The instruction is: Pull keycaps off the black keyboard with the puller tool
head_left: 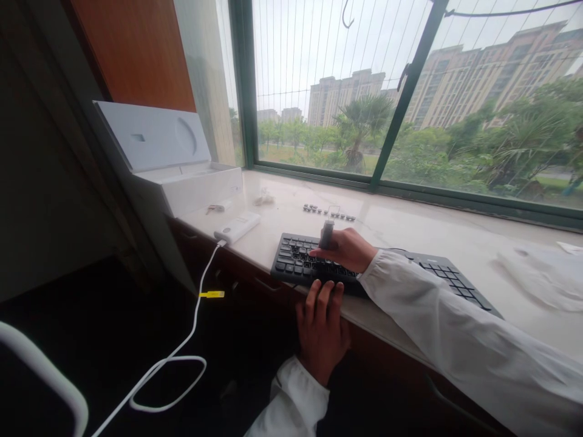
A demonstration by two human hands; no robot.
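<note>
A black keyboard point(291, 267) lies along the front edge of the pale counter, with bare key positions among its keycaps on the left part. My right hand point(348, 247) is closed around a grey-handled keycap puller point(327, 234) held upright over those keys; a thin wire loop seems to stick up from its top, and its lower end is hidden. My left hand point(322, 331) is below, its fingers stretched out and fingertips resting at the keyboard's front edge. Behind the keyboard, several loose black keycaps point(312, 209) lie in a row.
To the left are a white power bank point(237, 227) with a white cable point(197, 315) hanging off the counter, a small key-like item point(215, 208) and an open white box point(200, 188). A crumpled clear plastic bag point(542, 276) lies right. Green-framed windows point(376, 182) border the back.
</note>
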